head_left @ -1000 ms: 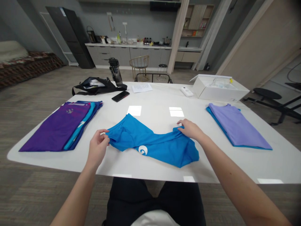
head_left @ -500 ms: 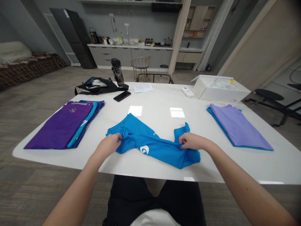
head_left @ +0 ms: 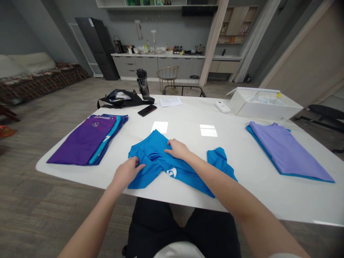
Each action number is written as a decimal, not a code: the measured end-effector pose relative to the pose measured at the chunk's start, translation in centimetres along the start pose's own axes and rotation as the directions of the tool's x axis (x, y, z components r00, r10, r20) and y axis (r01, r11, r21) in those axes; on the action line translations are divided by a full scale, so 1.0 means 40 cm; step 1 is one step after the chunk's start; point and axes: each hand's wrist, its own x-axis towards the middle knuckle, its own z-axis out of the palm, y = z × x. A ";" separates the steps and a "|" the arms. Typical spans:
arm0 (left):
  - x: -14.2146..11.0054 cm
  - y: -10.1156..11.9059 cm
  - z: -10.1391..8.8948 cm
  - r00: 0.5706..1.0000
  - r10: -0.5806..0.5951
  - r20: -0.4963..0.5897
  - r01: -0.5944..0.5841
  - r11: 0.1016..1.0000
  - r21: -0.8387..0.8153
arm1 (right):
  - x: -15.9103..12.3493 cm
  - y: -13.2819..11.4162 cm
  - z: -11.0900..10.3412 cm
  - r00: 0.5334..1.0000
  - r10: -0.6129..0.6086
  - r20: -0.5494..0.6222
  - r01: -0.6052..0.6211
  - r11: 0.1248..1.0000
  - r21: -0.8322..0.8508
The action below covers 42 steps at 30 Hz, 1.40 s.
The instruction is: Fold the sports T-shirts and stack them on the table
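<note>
The crumpled blue shirt point(head_left: 158, 148) lies on the white table point(head_left: 185, 118), beneath both of the person's hands. The left hand point(head_left: 129, 171) touches its near-left part, thumb and fingers apart; the right hand point(head_left: 176, 148) rests on its upper middle, fingers curled, though whether they pinch cloth cannot be told. Folded purple point(head_left: 83, 141) and lavender garments point(head_left: 291, 148) flank it.

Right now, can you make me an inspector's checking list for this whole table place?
Surface: white table, shiny, with light reflections
Clothes: rumpled blue shirt in front; folded purple pile left; folded lilac garment over blue cloth, right
Clutter: black bag, bottle, smartphone, printed paper, small white device, white box
Hands: left hand and right hand, both on the blue shirt
Cables: nothing seen on the table
Surroundings: kitchen counter, refrigerator, chair beyond
</note>
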 end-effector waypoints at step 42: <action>0.560 0.356 0.166 0.944 0.328 0.047 -0.331 0.930 0.163 | -0.014 0.427 -0.118 0.925 0.313 -0.215 -0.322 0.947 -0.007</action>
